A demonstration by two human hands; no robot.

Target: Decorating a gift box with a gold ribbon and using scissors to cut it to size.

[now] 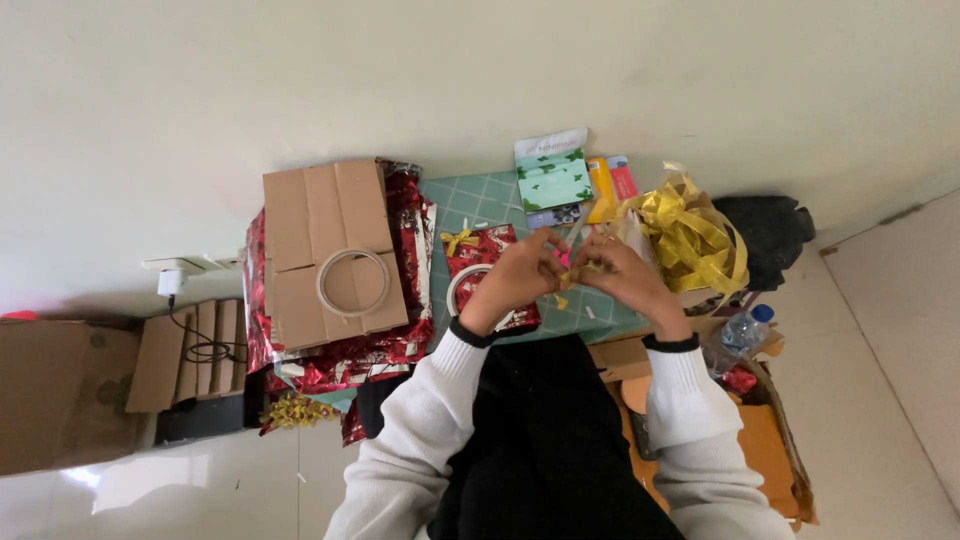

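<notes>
Left hand and right hand meet above the green mat, fingers pinched on a small piece of gold ribbon held between them; something pink shows at the fingertips, too small to tell what. Both hands are closed on that ribbon, near the mat's right half.

From the left: a brown box stands open on the floor, with a wall socket and white plug above it and a black cable coiled on folded cardboard. Next comes a heap of shiny red wrapping paper, a flat cardboard sheet lying on top, and a white tape ring resting on that sheet. A small gold bow lies at the heap's lower edge.

On the mat sits a red-wrapped parcel with a gold bow on it, a second tape roll just under the left hand. Behind the hands lie a green-and-white packet and orange and red packets. Further right, a tangle of gold ribbon spills beside a black bag. A water bottle stands below it, near the right sleeve.
</notes>
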